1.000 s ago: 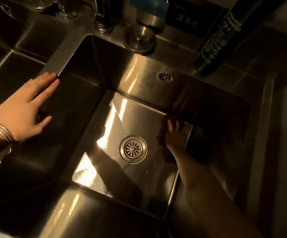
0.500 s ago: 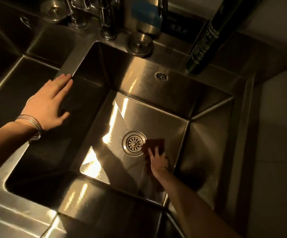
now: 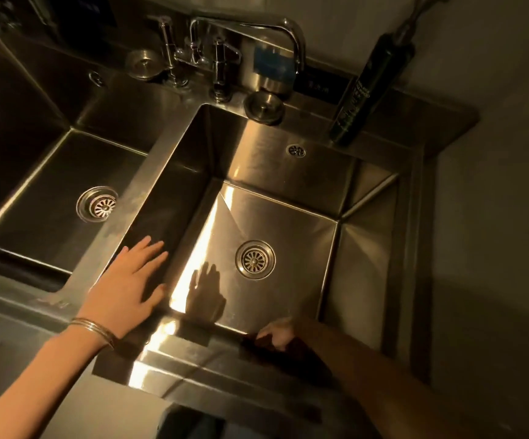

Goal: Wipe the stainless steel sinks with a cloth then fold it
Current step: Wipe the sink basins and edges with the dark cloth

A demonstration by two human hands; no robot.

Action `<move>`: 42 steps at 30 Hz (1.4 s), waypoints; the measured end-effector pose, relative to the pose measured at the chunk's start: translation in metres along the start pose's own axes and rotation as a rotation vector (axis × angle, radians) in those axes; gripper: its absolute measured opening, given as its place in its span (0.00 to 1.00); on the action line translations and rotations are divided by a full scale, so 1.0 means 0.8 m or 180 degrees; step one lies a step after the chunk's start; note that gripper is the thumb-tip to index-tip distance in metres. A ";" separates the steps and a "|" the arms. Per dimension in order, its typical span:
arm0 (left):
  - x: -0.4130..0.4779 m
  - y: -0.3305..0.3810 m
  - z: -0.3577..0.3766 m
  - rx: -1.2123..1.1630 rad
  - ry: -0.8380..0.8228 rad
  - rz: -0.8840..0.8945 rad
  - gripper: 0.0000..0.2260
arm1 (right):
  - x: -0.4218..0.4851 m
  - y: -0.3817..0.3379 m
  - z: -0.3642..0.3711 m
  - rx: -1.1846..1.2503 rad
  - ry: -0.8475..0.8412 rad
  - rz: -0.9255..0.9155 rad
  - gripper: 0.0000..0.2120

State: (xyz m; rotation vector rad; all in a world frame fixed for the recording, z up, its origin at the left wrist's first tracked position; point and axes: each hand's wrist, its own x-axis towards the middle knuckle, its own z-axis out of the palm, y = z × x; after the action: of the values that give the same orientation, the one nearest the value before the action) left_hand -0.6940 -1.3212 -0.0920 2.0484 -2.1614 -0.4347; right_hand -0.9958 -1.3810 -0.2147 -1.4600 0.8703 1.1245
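Note:
Two stainless steel sinks lie side by side in dim light: the right sink [image 3: 301, 172] with a round drain [image 3: 255, 259], and the left sink [image 3: 35, 172]. My left hand [image 3: 130, 286] rests flat, fingers straight, on the divider rim between them, reaching over the right sink's left wall. My right hand [image 3: 277, 334] is at the near edge of the right sink, fingers curled onto a dark reddish cloth [image 3: 288, 351] that lies against the near wall and rim. Much of the cloth is lost in shadow.
A swivel faucet [image 3: 247, 30] with taps stands behind the divider. A tall dark bottle [image 3: 361, 90] stands on the back ledge at right. Two round metal drain plugs [image 3: 264, 106] sit on the ledge. A wall borders the right side.
My right hand has dragged the cloth from the far right of the sink floor, past the drain, back to the near edge. My left hand slid nearer along the divider.

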 end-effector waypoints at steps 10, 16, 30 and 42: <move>-0.046 0.042 0.045 0.0053 -0.0417 -0.0109 0.32 | -0.194 -0.029 -0.004 0.0390 -0.0067 0.0144 0.24; -0.051 0.043 0.048 0.0120 -0.0286 -0.0137 0.35 | -0.229 0.004 -0.017 -0.1272 0.0658 0.0678 0.18; -0.057 0.037 0.045 -0.0380 -0.0025 -0.0071 0.31 | -0.180 0.009 0.000 -0.0640 0.0614 0.0789 0.19; -0.106 -0.025 0.000 -0.0863 0.0817 -0.0766 0.16 | -0.179 -0.176 0.088 -0.1345 0.2767 -0.1247 0.23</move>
State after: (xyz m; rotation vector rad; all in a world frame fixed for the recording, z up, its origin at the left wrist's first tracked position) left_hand -0.6687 -1.2376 -0.0893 2.0844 -1.6239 -0.4356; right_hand -0.9198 -1.2925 -0.0368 -2.4219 0.8738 0.3493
